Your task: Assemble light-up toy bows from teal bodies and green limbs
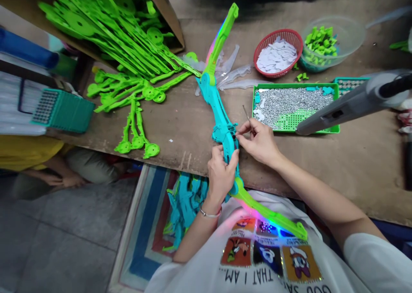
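A toy bow (221, 108) with a teal middle and two green limbs lies slantwise over the table's front edge. Pink and blue light glows along both limbs. My left hand (222, 170) is closed around the teal grip, below the bow's centre. At the centre, the fingertips of my right hand (259, 142) are pinched together against the bow's right side. A thin metal tool (246, 115) sticks up from between the right fingers; its exact kind is unclear. Whatever small part the fingertips touch is hidden.
A green tray (337, 113) of small metal pieces sits right, under a grey electric screwdriver (341, 104). Behind are a red basket (259, 48) of white pieces and a clear bowl (350, 37). Green limbs (109, 40) fill a box at left. Another person's hands (69, 179) rest far left.
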Demonstrator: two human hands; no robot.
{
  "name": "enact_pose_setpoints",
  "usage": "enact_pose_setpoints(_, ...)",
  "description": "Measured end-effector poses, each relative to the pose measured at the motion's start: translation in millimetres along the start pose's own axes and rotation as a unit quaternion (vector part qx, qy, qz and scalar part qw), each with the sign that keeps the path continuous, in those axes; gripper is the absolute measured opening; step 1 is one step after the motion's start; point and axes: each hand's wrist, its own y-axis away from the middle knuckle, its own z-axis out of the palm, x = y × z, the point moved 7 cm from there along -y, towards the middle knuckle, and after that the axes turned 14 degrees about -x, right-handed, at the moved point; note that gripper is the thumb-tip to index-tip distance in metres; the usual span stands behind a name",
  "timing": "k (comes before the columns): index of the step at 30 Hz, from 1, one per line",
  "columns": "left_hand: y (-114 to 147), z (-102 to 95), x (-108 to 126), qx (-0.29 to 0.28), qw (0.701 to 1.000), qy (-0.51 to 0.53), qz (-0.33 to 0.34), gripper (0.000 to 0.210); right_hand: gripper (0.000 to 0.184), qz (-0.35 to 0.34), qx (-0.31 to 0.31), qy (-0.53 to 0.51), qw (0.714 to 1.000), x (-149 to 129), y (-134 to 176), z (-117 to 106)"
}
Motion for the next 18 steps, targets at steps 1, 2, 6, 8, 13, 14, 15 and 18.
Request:
enact_pose_setpoints(1,0,0.5,-1,-0.003,1.000,0.004,-0.002,0.032,0.007,0.001,-0.008,0.006,1.000,0,1,1)
enact_pose_setpoints(2,0,0.9,-1,-0.006,1.000,0.006,-0.004,0.032,0.011,0.000,-0.018,0.011,1.000,-1,2,2)
enact_pose_setpoints(6,0,1.3,-1,-0.008,1.000,0.010,-0.006,0.032,0.030,-0.032,-0.048,0.028,0.998,-9,4,4)
enact_pose_setpoints(8,0,1.2,0,-0.007,1.000,0.009,-0.005,0.031,0.036,-0.051,-0.065,0.043,0.996,-13,3,4)
enact_pose_setpoints(13,0,1.5,2,-0.009,1.000,0.013,-0.004,0.032,0.047,-0.036,-0.109,0.070,0.991,-17,-7,1)
enact_pose_setpoints(14,0,1.8,2,-0.012,1.000,0.012,-0.003,0.032,0.049,-0.031,-0.116,0.076,0.990,-18,-10,0)
enact_pose_setpoints(15,0,2.0,2,-0.014,1.000,0.011,-0.003,0.032,0.051,-0.028,-0.124,0.081,0.989,-19,-11,-1)
enact_pose_setpoints(18,0,2.9,1,-0.018,1.000,0.006,-0.005,0.033,0.053,-0.026,-0.141,0.086,0.986,-20,-16,-2)
